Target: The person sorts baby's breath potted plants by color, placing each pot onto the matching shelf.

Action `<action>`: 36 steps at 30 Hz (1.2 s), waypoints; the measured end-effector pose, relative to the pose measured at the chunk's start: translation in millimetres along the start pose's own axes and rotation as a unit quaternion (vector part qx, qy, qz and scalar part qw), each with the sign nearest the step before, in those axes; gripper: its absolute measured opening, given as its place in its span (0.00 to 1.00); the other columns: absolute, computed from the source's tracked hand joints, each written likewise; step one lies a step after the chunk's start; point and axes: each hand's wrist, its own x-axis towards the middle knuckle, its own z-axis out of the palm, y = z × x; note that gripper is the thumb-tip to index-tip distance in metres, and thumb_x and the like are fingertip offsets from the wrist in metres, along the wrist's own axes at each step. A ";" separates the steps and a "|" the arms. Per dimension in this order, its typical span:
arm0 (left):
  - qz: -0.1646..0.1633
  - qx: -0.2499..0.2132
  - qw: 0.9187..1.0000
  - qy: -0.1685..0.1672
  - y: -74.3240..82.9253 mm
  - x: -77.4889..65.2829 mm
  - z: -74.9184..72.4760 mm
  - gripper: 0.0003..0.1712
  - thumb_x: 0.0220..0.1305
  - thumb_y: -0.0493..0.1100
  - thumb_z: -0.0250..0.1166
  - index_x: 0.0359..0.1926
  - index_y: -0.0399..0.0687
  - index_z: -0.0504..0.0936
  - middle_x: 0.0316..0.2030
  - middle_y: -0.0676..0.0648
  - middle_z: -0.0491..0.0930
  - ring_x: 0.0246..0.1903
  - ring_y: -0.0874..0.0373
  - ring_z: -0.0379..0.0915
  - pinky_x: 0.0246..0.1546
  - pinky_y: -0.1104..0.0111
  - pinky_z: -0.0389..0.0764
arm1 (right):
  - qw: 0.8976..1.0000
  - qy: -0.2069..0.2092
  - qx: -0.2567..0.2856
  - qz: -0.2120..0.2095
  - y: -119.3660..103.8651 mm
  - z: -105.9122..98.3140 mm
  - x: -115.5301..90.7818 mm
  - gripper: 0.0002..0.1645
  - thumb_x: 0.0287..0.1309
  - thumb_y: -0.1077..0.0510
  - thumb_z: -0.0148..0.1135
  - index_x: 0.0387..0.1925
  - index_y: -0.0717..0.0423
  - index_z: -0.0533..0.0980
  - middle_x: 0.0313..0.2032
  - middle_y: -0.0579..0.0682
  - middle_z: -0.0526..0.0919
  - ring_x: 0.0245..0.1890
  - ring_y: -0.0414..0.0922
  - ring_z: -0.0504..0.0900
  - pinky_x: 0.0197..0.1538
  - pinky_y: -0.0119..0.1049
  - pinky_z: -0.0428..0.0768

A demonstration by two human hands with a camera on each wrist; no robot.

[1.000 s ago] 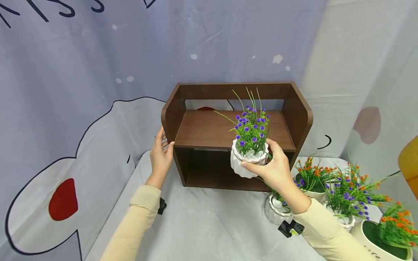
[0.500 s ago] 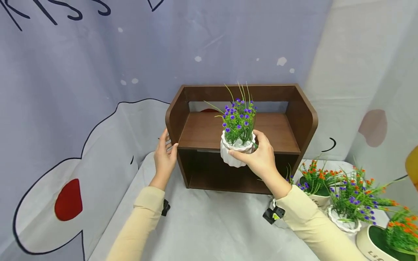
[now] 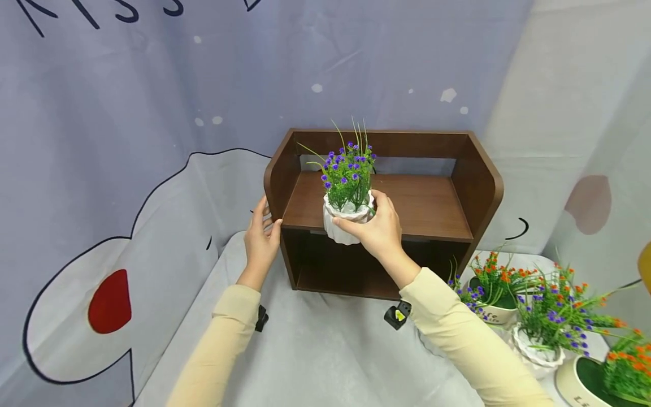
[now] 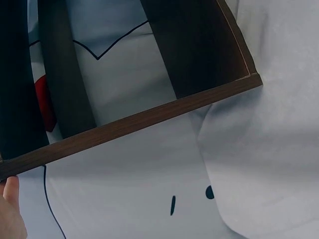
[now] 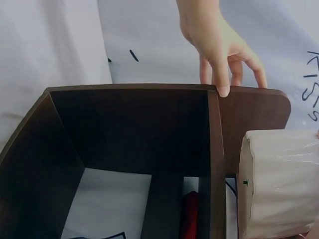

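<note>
Right hand (image 3: 381, 232) has the white pot (image 3: 337, 233) pinched near the rim, thumb across the near side, fingers going round the right side; the fingertips are hidden from me. Left hand (image 3: 261, 246) is spread against the outside of the left side panel (image 3: 281, 181), thumb on its front edge; reads as steadying the brown shelf (image 3: 488, 198). Pot is roughly upright at the front edge of the upper board (image 3: 427, 206), left of centre. From the right wrist view the base looks clear of the board; can't tell how much of it is over the wood. Handling, my guess: light, since one hand carries it without support under the base. Wall looks stiff and fluted; ridges should help grip, but there are shiny streaks on it, so assume slightly slippery. Could be plastic or ceramic, can't tell; treat as chippable, watch the base against the board edge. Purple flowers (image 3: 351, 164) and green foliage (image 3: 343, 192) look artificial, springy, fairly tough, but thin blades stick up well past the blooms and would snag or bend. Top-heavy look, so tilt is the risk. Best hold: opposed thumb and fingers on the wall just under the rim, base left free. Don't lift by stems.
</note>
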 end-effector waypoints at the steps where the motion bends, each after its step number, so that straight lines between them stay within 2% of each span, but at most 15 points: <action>1: 0.000 -0.001 1.000 -0.001 -0.2 0.1 0.0 0.33 0.61 0.30 0.62 0.67 0.41 0.63 0.51 0.30 0.74 0.45 0.37 0.80 0.40 0.52 0.84 | 1.000 0.000 0.001 0.001 -0.6 2.5 1.5 0.51 0.32 0.42 0.80 0.59 0.56 0.68 0.53 0.55 0.74 0.53 0.52 0.73 0.51 0.50 0.76; 16: -0.001 0.000 1.000 0.007 -1.4 1.2 -1.7 0.33 0.61 0.29 0.62 0.66 0.41 0.63 0.50 0.29 0.74 0.44 0.36 0.80 0.39 0.51 0.84 | 0.999 0.000 -0.034 0.016 -5.9 34.1 21.5 0.54 0.32 0.35 0.77 0.60 0.53 0.67 0.54 0.53 0.73 0.52 0.52 0.74 0.49 0.54 0.77; 22: -0.003 -0.004 1.000 -0.002 -1.4 1.3 -0.1 0.33 0.62 0.31 0.62 0.67 0.41 0.62 0.51 0.29 0.74 0.45 0.36 0.79 0.40 0.52 0.84 | 0.998 0.008 -0.048 0.029 -4.7 41.1 28.0 0.53 0.32 0.34 0.76 0.59 0.52 0.68 0.53 0.53 0.74 0.53 0.52 0.75 0.50 0.55 0.77; 30: -0.004 -0.002 1.000 -0.007 -0.7 2.0 -1.2 0.34 0.62 0.31 0.62 0.68 0.42 0.62 0.52 0.30 0.73 0.45 0.36 0.79 0.41 0.52 0.84 | 0.998 -0.001 -0.049 0.046 -6.5 48.3 35.2 0.55 0.34 0.32 0.74 0.62 0.52 0.66 0.54 0.52 0.73 0.53 0.52 0.74 0.51 0.55 0.76; 36: -0.006 -0.002 1.000 -0.013 -1.0 0.4 -1.6 0.34 0.62 0.31 0.62 0.68 0.42 0.61 0.51 0.30 0.74 0.45 0.37 0.79 0.41 0.52 0.84 | 0.997 0.005 -0.052 0.049 -8.6 58.8 38.5 0.55 0.36 0.32 0.74 0.63 0.53 0.65 0.54 0.53 0.72 0.51 0.53 0.76 0.49 0.54 0.78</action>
